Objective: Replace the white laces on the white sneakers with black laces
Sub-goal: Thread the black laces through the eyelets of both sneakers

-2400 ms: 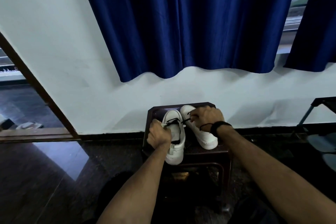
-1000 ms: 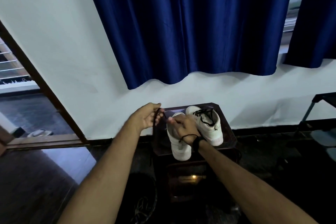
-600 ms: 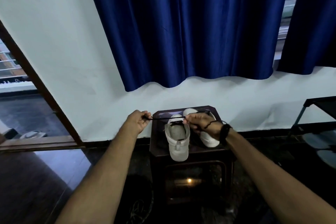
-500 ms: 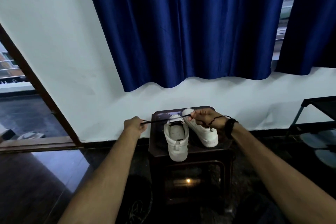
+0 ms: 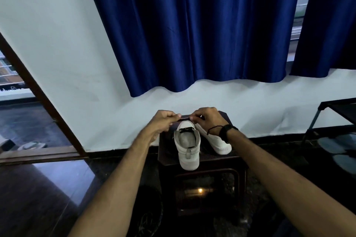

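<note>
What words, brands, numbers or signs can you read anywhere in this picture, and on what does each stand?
None can be read.
Sneakers: no brand or mark shows.
Wristband on the right hand: plain black, no text.
Stool, curtain, wall: no lettering.
Marks on the ledge outside: too small and blurred.

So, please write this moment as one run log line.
left hand: pinches black lace | right hand: pinches black lace | near sneaker: on stool
</note>
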{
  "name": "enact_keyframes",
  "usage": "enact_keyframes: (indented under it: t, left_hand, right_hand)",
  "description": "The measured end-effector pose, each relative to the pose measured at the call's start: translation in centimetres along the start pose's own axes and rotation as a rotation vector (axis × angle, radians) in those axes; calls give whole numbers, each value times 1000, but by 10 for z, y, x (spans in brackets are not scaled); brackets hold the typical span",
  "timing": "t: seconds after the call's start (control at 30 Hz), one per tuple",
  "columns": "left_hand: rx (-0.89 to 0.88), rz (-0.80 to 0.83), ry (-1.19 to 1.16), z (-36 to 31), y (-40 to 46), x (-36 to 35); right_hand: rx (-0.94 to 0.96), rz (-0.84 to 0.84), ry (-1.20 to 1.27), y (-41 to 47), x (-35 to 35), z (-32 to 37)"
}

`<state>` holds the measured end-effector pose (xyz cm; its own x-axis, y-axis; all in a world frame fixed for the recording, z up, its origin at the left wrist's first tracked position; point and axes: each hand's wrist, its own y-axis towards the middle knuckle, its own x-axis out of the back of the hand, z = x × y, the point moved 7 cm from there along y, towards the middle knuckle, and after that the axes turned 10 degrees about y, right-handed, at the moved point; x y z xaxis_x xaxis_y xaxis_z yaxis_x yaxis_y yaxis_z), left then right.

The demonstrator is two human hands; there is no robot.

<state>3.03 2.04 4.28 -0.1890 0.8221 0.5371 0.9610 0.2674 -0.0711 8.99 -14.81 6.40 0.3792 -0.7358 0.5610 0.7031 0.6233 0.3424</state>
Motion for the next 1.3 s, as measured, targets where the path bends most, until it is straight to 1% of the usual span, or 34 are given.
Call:
enact_keyframes:
  t: [0.07, 0.1, 0.17, 0.23, 0.3, 0.33, 0.4, 0.5, 0.57, 0.63, 0.77, 0.83, 0.93, 1.0, 1.1, 1.23, 1.3]
  left_hand:
    - [2, -66, 79, 7, 3, 5]
    - [-14, -61, 108, 7, 3, 1]
    - [-39, -7, 61, 2, 2, -14]
    - [-19, 52, 24, 0, 3, -29]
    - [-1, 97, 68, 1, 7, -39]
    - [-2, 75, 107, 3, 9, -39]
    - [-8, -28, 182, 7, 13, -27]
    - [-2, -229, 335, 18, 17, -7]
    - [0, -288, 356, 25, 19, -6]
    - [-22, -297, 385, 28, 20, -16]
    - [-97, -259, 485, 34, 32, -45]
    - [-124, -247, 558, 37, 34, -58]
    - [-181, -307, 774, 38, 33, -69]
    - [-194, -361, 855, 39, 31, -72]
    - [-213, -401, 920, 38, 29, -75]
    - [-257, -405, 964, 33, 32, -78]
    - [-281, -394, 968, 33, 35, -78]
  right_hand:
    - [-41, -50, 13, -3, 4, -7]
    - [-46, -85, 19, -3, 5, -7]
    - [-46, -111, -13, -3, 0, -6]
    - [-23, -113, -53, -1, -10, -2]
    - [-32, -118, -58, 1, -17, -4]
    - [-51, -128, -55, 1, -20, -7]
    - [-92, -180, -64, 1, -21, -16]
    - [-253, -267, -100, -9, -19, -43]
    - [-354, -217, -175, -14, -30, -63]
    - [-404, -161, -180, -17, -45, -77]
    - [-496, -209, 7, -20, -53, -99]
    - [-546, -207, 41, -22, -52, -107]
    - [-601, -243, 135, -26, -56, -119]
    - [-616, -295, 231, -29, -62, -125]
    - [-639, -351, 369, -35, -75, -143]
    - [-668, -403, 712, -41, -86, -142]
    - [-682, -411, 794, -41, -90, -144]
